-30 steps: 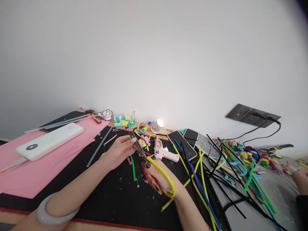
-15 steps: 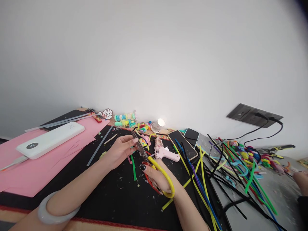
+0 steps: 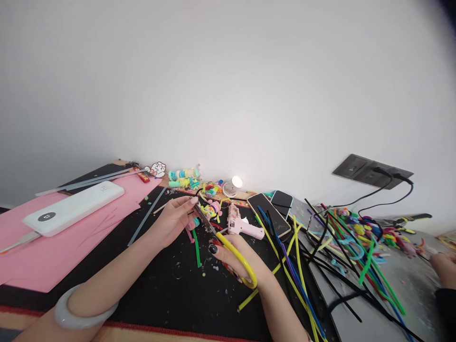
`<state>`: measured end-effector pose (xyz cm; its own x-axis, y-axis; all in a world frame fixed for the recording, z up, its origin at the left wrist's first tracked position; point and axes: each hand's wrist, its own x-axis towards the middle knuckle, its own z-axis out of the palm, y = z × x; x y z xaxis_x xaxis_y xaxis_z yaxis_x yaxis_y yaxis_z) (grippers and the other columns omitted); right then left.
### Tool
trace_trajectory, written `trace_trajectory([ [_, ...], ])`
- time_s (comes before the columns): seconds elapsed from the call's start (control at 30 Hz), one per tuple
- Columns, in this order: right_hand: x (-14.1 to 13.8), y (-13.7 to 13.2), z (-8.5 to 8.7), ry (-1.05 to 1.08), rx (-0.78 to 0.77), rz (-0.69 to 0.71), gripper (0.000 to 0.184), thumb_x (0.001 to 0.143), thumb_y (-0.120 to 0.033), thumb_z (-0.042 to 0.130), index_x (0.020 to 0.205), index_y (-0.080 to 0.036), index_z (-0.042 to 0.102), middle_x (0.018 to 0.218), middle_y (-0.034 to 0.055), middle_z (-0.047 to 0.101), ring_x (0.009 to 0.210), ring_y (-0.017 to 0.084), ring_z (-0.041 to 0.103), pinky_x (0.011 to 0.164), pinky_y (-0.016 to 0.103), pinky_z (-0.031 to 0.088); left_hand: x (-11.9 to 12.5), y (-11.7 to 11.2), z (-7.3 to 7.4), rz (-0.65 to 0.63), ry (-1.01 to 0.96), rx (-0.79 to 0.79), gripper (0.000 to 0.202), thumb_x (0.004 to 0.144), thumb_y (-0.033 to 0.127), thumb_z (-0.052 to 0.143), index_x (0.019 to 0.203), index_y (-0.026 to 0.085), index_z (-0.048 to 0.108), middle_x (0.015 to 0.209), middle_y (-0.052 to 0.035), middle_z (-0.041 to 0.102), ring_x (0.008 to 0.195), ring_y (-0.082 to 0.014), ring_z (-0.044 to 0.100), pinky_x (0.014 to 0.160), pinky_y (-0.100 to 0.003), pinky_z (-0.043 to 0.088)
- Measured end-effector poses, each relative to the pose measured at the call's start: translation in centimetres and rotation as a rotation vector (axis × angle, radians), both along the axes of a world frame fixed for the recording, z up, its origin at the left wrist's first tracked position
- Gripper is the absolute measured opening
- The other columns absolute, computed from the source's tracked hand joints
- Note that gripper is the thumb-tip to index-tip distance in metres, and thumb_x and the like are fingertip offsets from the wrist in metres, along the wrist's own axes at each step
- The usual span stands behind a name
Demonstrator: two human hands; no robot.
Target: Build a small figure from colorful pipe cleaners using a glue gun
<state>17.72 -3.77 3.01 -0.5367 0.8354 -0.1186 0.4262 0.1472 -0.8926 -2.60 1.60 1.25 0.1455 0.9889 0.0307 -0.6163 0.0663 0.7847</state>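
Observation:
Scissors with yellow and red handles are gripped in my right hand, blades pointing up and left. Close to the blade tips, my left hand has thumb and fingers pinched together. A short black strand, seemingly a pipe cleaner, sticks out by those fingertips; its held part is hidden. Behind the blades lies a small pink and yellow pipe-cleaner figure. A green pipe-cleaner piece rests on the black mat below my left hand. The pink glue gun lies just beyond my right hand.
Pink sheets and a white power bank lie at left. Two phones sit behind loose pipe cleaners at right. A lit lamp stands by the wall, pliers far right. Another person's hand shows at the right edge.
My left fingertips have shifted slightly up and left along the scissor blades. The blades now look closer together, and more of the pink and yellow figure shows behind them.

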Motion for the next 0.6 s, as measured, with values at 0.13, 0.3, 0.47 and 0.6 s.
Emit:
trace_trajectory([
  [0.13, 0.0, 0.1, 0.0, -0.025, -0.003, 0.001, 0.05, 0.083, -0.061, 0.055, 0.061, -0.02, 0.036, 0.053, -0.0063, 0.028, 0.05, 0.007, 0.025, 0.046, 0.023, 0.019, 0.1, -0.1, 0.0, -0.043, 0.011, 0.004, 0.021, 0.073, 0.032, 0.078, 0.069, 0.015, 0.069, 0.068, 0.0001, 0.066, 0.065, -0.01, 0.061, 0.067, -0.022, 0.051],
  [0.3, 0.0, 0.1, -0.1, -0.043, -0.031, -0.016, 0.051, 0.083, -0.06, 0.056, 0.06, -0.02, 0.034, 0.055, -0.0067, 0.027, 0.051, 0.007, 0.024, 0.046, 0.023, 0.019, -0.2, 0.1, 0.0, 0.061, 0.031, -0.006, 0.02, 0.069, 0.031, 0.081, 0.073, 0.015, 0.07, 0.071, -0.0001, 0.065, 0.067, -0.0103, 0.06, 0.067, -0.021, 0.051],
  [0.47, -0.3, 0.1, -0.2, -0.112, 0.016, -0.03, 0.048, 0.082, -0.053, 0.058, 0.059, -0.019, 0.033, 0.059, -0.0062, 0.026, 0.055, 0.007, 0.022, 0.048, 0.023, 0.018, -0.7, 0.7, 0.1, 0.211, 0.025, -0.014, 0.023, 0.064, 0.032, 0.084, 0.072, 0.015, 0.071, 0.065, 0.0015, 0.061, 0.063, -0.0093, 0.056, 0.065, -0.021, 0.05],
  [0.6, -0.7, -0.1, -0.6, -0.231, 0.104, -0.096, 0.044, 0.078, -0.045, 0.063, 0.057, -0.019, 0.035, 0.057, -0.0067, 0.028, 0.054, 0.007, 0.022, 0.047, 0.023, 0.017, -1.2, 1.1, 0.1, 0.456, 0.077, -0.004, 0.026, 0.059, 0.034, 0.085, 0.074, 0.017, 0.072, 0.068, 0.002, 0.063, 0.064, -0.0101, 0.057, 0.068, -0.022, 0.05],
])
